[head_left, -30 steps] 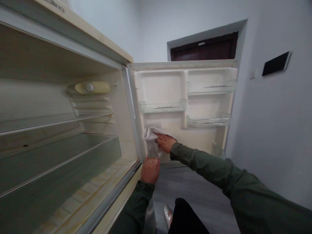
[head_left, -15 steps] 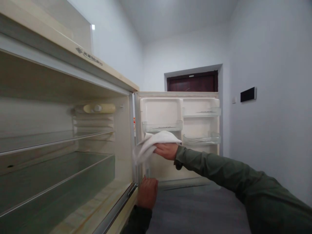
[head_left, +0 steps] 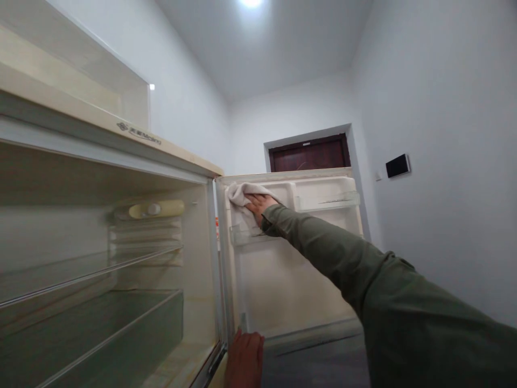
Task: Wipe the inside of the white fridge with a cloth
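My right hand (head_left: 260,206) presses a white cloth (head_left: 242,193) against the upper hinge-side corner of the open refrigerator door (head_left: 299,285). The cloth bunches around my fingers and hangs partly over the upper left clear door shelf (head_left: 240,236). At the bottom of the view, my left hand (head_left: 244,358) is closed on the lower hinge side of the door, beside the bottom door shelf (head_left: 315,331). Its fingertips are partly hidden.
On the left is the refrigerator compartment with a glass shelf (head_left: 89,274), a greenish clear drawer (head_left: 121,345) and a yellowish lamp housing (head_left: 157,209). A clear box (head_left: 133,105) stands on top. Two door shelves are on the right side, one mostly behind my arm.
My right hand has carried the cloth up from mid-door to the upper corner, pressing it on the inner panel. The view has tilted upward. My left hand stays at the lower door.
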Demonstrator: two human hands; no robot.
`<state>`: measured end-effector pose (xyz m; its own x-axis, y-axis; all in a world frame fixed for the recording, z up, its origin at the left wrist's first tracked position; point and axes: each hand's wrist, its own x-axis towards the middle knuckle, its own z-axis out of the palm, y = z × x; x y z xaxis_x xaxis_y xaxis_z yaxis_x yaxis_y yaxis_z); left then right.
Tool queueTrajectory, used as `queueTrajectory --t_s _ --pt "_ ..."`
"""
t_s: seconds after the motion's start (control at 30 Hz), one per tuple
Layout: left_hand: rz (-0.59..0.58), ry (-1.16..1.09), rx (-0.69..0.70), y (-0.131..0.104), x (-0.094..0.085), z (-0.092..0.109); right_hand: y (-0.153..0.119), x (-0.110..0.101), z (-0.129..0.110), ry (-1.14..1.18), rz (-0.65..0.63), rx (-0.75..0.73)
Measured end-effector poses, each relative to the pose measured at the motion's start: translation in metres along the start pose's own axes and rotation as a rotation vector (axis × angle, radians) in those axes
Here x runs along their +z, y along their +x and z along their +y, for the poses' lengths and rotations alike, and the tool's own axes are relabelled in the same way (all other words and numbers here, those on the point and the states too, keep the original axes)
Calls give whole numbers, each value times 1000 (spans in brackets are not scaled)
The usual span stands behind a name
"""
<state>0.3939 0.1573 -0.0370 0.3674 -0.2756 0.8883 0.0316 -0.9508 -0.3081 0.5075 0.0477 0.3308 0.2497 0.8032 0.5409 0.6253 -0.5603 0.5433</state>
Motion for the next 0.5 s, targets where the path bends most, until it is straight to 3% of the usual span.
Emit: queueTrajectory --t_s 0.13,0.23,0.33,0.5 --pt "-14 14 -15 -1 3 1 -21 -15 38 -124 -64 -47" --pt "-8 11 -14 -2 6 2 -28 -23 50 -108 40 11" --pt "29 13 -6 -4 11 0 -13 -24 40 22 172 51" --pt "125 28 97 -8 23 -13 46 -22 5 312 297 -80"
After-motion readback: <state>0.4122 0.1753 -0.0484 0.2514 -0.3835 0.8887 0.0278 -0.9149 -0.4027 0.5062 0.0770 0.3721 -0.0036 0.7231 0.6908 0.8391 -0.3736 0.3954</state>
